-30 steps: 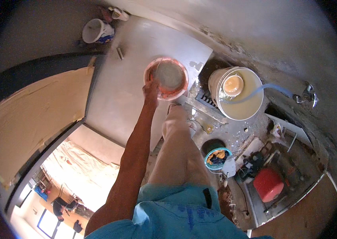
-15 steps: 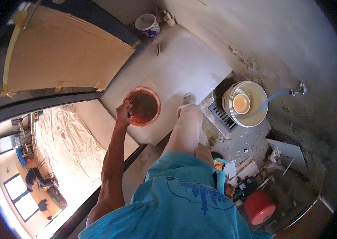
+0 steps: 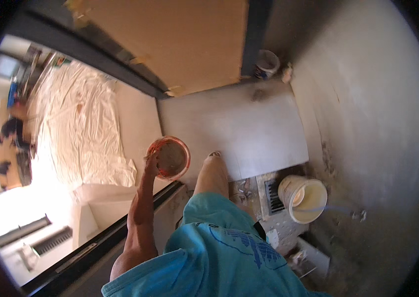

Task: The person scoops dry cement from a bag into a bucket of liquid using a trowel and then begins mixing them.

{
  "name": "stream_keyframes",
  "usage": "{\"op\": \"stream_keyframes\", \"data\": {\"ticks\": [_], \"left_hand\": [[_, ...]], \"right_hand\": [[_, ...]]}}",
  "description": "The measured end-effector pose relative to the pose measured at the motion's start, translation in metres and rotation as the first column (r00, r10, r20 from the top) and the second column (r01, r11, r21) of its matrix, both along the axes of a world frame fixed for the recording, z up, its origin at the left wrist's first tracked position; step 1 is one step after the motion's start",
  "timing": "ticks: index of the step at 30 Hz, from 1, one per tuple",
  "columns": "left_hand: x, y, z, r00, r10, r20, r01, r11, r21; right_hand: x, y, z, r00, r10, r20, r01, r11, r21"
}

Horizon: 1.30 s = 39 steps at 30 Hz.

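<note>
My left hand (image 3: 152,161) grips the near-left rim of a round red-rimmed bucket (image 3: 172,159), stained orange, with a grey interior. The bucket is held just left of my leg, over the pale tiled floor (image 3: 259,128) beside the doorway. My right hand is not in view. My beige-trousered leg and teal shirt fill the lower middle of the picture.
Right: white bucket (image 3: 308,208) with liquid, a tub and hose, by a drain grate (image 3: 272,197) and wall tap (image 3: 360,216). Top: cardboard-covered panel (image 3: 180,44), small bucket (image 3: 267,60). Left: doorway onto a crumpled white sheet (image 3: 76,128) and a person (image 3: 14,131).
My view has swung toward the doorway, and my left hand has carried the red-rimmed bucket leftward, away from the white bucket. My leg has stepped along the tiled floor.
</note>
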<state>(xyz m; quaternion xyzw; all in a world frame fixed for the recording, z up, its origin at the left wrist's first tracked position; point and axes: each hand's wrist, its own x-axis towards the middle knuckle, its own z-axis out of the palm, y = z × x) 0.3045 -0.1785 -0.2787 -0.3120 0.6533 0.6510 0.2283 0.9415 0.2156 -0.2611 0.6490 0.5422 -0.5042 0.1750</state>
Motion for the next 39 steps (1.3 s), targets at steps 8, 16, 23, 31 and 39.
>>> {"op": "stream_keyframes", "data": {"ticks": [8,16,23,31,39], "left_hand": [[-0.004,-0.012,0.039,0.959,0.274,0.065,-0.266,0.958,-0.110],[0.029,-0.066,0.040,0.966,0.253,-0.043,-0.257,0.961,-0.104],[0.038,-0.071,0.101,0.970,0.230,-0.071,-0.239,0.880,-0.410],[0.042,-0.064,0.129,0.825,0.496,-0.272,-0.564,0.759,-0.326],[0.049,-0.114,0.107,0.545,0.838,0.003,-0.826,0.537,-0.169]], "right_hand": [[-0.168,0.106,0.045,0.875,0.463,0.138,-0.473,0.880,0.044],[-0.365,0.160,0.035,0.590,0.789,0.172,-0.805,0.592,0.043],[-0.489,0.200,0.013,0.329,0.912,0.247,-0.942,0.334,0.021],[-0.579,0.232,0.027,0.100,0.933,0.346,-0.994,0.106,0.001],[-0.676,0.166,0.041,-0.056,0.911,0.408,-0.998,-0.052,-0.023]]}}
